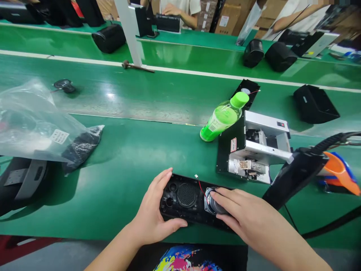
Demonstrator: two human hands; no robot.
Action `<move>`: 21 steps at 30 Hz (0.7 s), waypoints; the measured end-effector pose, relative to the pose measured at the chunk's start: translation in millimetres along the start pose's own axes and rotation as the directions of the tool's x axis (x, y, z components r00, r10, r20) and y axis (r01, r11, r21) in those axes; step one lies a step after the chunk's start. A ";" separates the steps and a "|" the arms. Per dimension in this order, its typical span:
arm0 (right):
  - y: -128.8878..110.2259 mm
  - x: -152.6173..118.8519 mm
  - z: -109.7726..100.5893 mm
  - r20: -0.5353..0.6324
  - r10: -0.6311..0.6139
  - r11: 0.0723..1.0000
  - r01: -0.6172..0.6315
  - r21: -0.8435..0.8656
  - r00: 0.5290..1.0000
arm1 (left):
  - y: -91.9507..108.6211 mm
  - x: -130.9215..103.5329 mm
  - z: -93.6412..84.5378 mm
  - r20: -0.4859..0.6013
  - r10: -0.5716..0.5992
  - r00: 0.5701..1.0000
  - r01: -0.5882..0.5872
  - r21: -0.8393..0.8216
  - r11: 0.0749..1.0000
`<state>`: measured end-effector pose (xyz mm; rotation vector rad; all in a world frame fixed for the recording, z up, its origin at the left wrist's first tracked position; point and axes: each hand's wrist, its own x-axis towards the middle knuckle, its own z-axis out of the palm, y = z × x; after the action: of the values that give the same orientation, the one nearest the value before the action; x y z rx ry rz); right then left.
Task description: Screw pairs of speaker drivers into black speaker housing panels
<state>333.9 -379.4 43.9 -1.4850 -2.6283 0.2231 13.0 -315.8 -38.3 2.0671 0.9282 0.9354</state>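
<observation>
The green workbench (118, 169) is carrying everything. A clear plastic bag (34, 120) is lying far left of the black speaker panel (186, 201), which is sitting at the bench's near edge. A metal-and-black machine (254, 150) is standing just behind the panel's right end, with a green bottle (222, 118) leaning against it. The left hand (153, 214) is lying half open, gripping the panel's left end, thumb along its near edge. The right hand (239, 214) is pressing loosely curled fingers onto a round speaker driver (214, 205) in the panel's right end.
</observation>
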 end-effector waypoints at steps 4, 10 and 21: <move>1.8 -1.4 13.6 0.039 0.007 1.000 -0.007 0.003 0.999 | 0.6 0.2 -0.8 -0.002 0.003 1.000 -0.003 0.012 1.000; -0.3 -3.4 22.6 0.056 0.007 1.000 -0.006 -0.002 0.998 | -0.5 1.9 -1.6 0.008 -0.021 1.000 0.021 0.008 1.000; 20.1 -32.3 62.8 -0.095 -0.106 0.968 0.080 -0.238 0.990 | -29.2 67.3 -53.6 -0.091 -0.219 0.972 0.212 -0.082 0.974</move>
<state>356.6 -401.2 -22.4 -1.3869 -2.7033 -0.1770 -7.1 -231.2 -11.8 1.8311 1.1300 0.9472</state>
